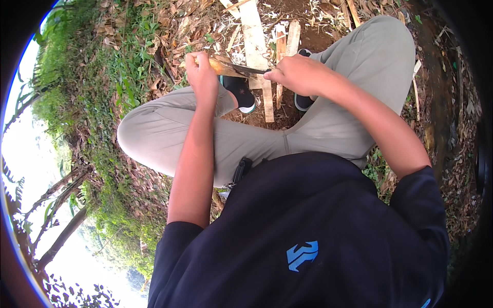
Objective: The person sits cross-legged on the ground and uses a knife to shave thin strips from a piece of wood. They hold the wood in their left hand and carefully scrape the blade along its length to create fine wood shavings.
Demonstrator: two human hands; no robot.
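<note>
Head view: left hand (201,74) fingers curled tight round end of short wood piece (222,67), bracing it level above knees. Right hand (297,73) fist closed on knife (246,70) handle, dark blade laid across wood, likely for shaving control. Wood sits between both fists, blade touching it. Below: split pale planks (255,49), shavings, dry leaf litter (169,23), grass slope to left.
</note>
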